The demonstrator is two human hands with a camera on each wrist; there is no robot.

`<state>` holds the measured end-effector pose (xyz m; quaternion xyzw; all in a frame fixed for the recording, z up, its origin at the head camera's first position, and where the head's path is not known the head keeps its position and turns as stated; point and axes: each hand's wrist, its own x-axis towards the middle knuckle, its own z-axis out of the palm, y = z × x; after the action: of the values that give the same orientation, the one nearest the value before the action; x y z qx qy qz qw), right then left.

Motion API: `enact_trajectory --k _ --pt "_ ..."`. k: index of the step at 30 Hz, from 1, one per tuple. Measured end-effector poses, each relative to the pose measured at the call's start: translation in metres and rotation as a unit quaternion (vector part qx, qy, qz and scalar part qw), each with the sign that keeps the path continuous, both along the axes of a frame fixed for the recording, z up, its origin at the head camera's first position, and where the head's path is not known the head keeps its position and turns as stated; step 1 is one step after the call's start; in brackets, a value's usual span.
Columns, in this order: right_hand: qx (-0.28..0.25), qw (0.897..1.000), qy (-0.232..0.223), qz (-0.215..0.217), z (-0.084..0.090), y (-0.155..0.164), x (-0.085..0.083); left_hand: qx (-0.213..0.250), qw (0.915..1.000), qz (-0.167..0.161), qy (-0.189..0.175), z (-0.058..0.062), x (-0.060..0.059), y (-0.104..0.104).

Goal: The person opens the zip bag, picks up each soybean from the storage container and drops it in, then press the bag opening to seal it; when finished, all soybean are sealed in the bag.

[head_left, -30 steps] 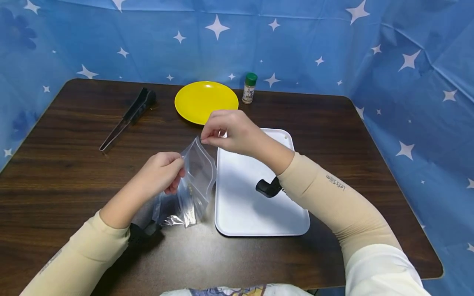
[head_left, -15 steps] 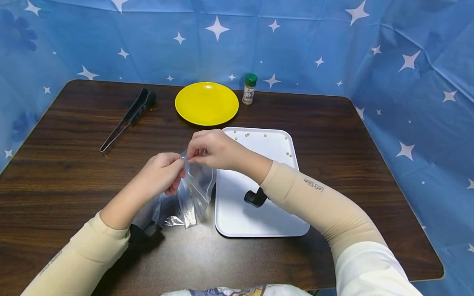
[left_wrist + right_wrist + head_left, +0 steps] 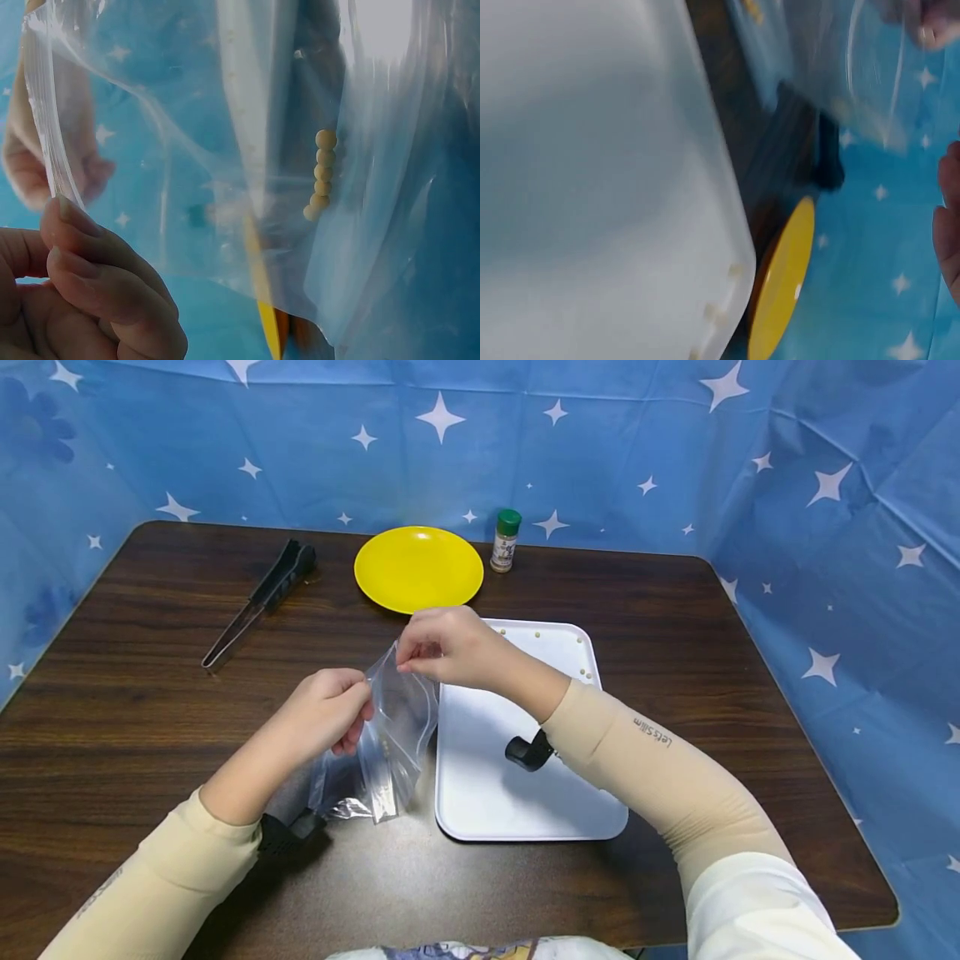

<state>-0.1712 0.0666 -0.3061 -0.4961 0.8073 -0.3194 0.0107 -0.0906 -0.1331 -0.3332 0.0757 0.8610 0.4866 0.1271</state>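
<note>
A clear zip bag (image 3: 390, 735) stands upright on the table, left of the white tray (image 3: 525, 793). My left hand (image 3: 330, 710) pinches the left edge of its mouth; the left wrist view shows my fingertips (image 3: 75, 240) on the zip strip. My right hand (image 3: 442, 647) pinches the bag's top right corner, over the tray's near-left rim. A few small tan beads (image 3: 322, 172) lie stacked inside the bag. More beads (image 3: 581, 670) lie scattered at the far end of the tray.
A yellow plate (image 3: 418, 568) sits beyond the tray, with a green-capped spice jar (image 3: 506, 540) to its right. Black tongs (image 3: 262, 597) lie at the far left. Blue star-printed cloth walls in the table on three sides.
My right hand dipped toward my left hand at the bag's mouth, then rose back up and to the right, drawing the mouth wider. My left hand stayed put.
</note>
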Motion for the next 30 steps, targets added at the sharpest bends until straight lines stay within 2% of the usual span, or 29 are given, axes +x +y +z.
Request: enact_trajectory --k 4,9,18,23,30 --pt "0.016 0.999 -0.004 -0.041 0.006 0.031 -0.007 -0.001 1.0 0.001 0.0 0.0 -0.001 0.001" --pt "0.042 0.993 -0.046 -0.101 0.001 0.071 -0.011 -0.009 0.9999 0.002 -0.006 0.0 -0.002 0.002" --pt "0.123 0.967 -0.112 -0.191 -0.025 0.131 0.002 -0.001 1.0 -0.006 -0.006 -0.003 0.0 0.004" --pt "0.148 0.96 -0.131 -0.199 -0.04 0.148 0.01 0.004 0.9999 -0.008 -0.005 -0.003 -0.001 0.006" --pt "0.175 0.959 -0.145 -0.171 -0.058 0.153 0.018 0.004 0.9999 -0.01 -0.008 -0.004 -0.001 0.007"
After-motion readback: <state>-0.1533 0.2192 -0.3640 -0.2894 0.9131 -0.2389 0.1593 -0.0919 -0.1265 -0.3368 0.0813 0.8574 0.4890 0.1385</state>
